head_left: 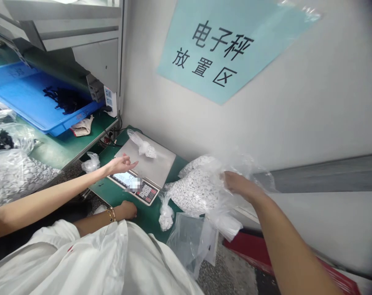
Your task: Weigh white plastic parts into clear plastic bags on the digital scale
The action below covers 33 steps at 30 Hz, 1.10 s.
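A large clear plastic bag [192,190] full of small white pieces sits at the green table's right end. My right hand [236,183] is at its upper right side, fingers curled into the plastic film; the fingertips are hidden. My left hand [127,210], a bracelet on its wrist, rests closed on the tabletop in front of the scale, and nothing shows in it. The electronic scale [164,166] carries a small knotted bag [147,149] of white pieces. Another small knotted bag [166,217] lies between the scale and the large bag.
A co-worker's hand [121,164] reaches over the scale from the left. A third small bag [91,162] lies left of the scale. Flat clear bags [187,239] hang over the table's front edge. A blue tray [28,102] with black parts stands on the left bench.
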Motion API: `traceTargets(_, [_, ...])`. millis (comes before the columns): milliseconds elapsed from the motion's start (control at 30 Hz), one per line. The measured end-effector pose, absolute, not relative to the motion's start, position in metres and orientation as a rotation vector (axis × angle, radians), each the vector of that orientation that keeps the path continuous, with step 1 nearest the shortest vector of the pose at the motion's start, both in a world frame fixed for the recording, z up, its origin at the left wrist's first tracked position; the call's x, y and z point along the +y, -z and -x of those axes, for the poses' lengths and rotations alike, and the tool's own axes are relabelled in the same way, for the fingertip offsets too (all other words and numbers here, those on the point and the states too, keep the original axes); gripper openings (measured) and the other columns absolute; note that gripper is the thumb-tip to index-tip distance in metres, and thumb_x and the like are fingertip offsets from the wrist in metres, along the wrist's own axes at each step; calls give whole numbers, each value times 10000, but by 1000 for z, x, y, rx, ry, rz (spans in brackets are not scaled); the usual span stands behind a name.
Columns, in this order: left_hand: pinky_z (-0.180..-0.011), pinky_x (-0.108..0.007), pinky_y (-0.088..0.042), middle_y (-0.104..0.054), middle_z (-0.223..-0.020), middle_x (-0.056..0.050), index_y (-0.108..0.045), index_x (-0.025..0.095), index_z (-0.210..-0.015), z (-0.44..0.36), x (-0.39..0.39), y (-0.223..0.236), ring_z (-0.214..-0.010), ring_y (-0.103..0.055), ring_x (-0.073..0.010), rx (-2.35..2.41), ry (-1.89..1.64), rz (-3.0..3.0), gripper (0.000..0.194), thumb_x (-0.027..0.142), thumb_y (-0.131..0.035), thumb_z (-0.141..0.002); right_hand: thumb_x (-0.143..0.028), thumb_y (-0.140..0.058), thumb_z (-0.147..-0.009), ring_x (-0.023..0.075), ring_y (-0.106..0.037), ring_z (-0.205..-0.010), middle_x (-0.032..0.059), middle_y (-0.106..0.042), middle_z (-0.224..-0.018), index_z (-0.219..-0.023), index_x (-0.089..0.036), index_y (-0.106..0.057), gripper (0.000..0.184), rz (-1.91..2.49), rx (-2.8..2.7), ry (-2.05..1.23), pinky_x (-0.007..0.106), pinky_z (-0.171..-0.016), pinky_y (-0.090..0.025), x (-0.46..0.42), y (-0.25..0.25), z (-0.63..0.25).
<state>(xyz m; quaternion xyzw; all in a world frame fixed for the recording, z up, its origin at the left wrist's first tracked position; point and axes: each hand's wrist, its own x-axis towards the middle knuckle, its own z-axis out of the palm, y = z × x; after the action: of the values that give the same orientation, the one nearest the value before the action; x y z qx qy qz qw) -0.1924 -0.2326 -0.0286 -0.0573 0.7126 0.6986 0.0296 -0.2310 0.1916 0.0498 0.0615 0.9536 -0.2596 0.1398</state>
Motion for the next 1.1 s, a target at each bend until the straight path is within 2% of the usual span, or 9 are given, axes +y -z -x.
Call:
traceTargets(100, [-504, -234, -458, -313, -634, 37, -519, 238, -797, 198, -241, 31, -476, -415, -115, 2770, -1491, -404, 301, 129, -345, -577, -376, -469, -794, 109, -321, -409, -41, -330, -515, -629, -270, -424, 202, -377, 2656, 1187, 254, -385, -263, 186, -77, 226])
traceTargets(200, [-530, -233, -461, -348, -668, 20, -486, 218, -673, 198, -256, 36, -498, -418, -104, 3057, -392, -1311, 233, 68, -332, -581, -349, -558, -776, 75, -232, -440, -56, -263, -595, -644, -269, -416, 209, -426, 2359, 1937, 240, -381, -151, 165, -110, 215])
traceTargets(300, [-462, -204, -396, -411, -753, -7, -461, 188, -629, 191, -272, 40, -551, -437, -97, 2861, 971, -1899, 173, 41, -376, -595, -317, -625, -752, 71, -247, -475, -49, -288, -656, -693, -250, -455, 192, -257, 2002, 2230, 214, -380, -190, 121, -120, 199])
traceTargets(400, [-410, -199, -338, -410, -769, -10, -470, 184, -668, 177, -288, 43, -537, -397, -94, 2615, 1708, -1868, 136, 74, -398, -632, -336, -681, -722, 74, -308, -507, -37, -359, -686, -817, -228, -518, 218, -180, 1793, 2221, 195, -408, -262, 69, -91, 186])
traceTargets(500, [-411, -192, -331, -401, -784, -4, -498, 192, -749, 164, -300, 45, -539, -398, -89, 2359, 2029, -1908, 171, 81, -400, -662, -418, -612, -764, 77, -336, -512, -40, -388, -689, -900, -213, -518, 263, -183, 1901, 2073, 194, -440, -291, 28, -34, 183])
traceTargets(567, [-438, -198, -356, -429, -840, -16, -513, 189, -791, 161, -303, 45, -564, -432, -85, 2051, 2266, -2006, 197, 69, -404, -680, -445, -387, -875, 86, -334, -484, -46, -401, -665, -900, -220, -477, 244, -179, 2269, 1611, 203, -450, -298, 12, 6, 186])
traceTargets(700, [-466, -226, -392, -491, -866, -45, -513, 163, -949, 166, -303, 47, -558, -469, -90, 1461, 2627, -2050, 310, 36, -351, -718, -346, -309, -911, 134, -453, -548, -27, -462, -618, -810, -220, -472, 229, -134, 2470, 1202, 242, -537, -350, -1, 63, 199])
traceTargets(867, [-473, -253, -424, -496, -828, -59, -472, 176, -882, 173, -308, 54, -615, -518, -131, 1115, 2849, -1960, 249, 62, -298, -744, -306, -342, -940, 198, -576, -794, 40, -611, -798, -919, -226, -547, 221, 16, 2629, 727, 279, -690, -364, -6, 86, 210])
traceTargets(1100, [-476, -252, -410, -508, -808, -76, -469, 192, -739, 173, -315, 58, -733, -566, -176, 1251, 2685, -2006, 182, 63, -341, -761, -360, -258, -987, 250, -620, -856, 91, -667, -915, -1146, -237, -517, 328, 198, 2708, 279, 315, -710, -377, -18, 89, 217])
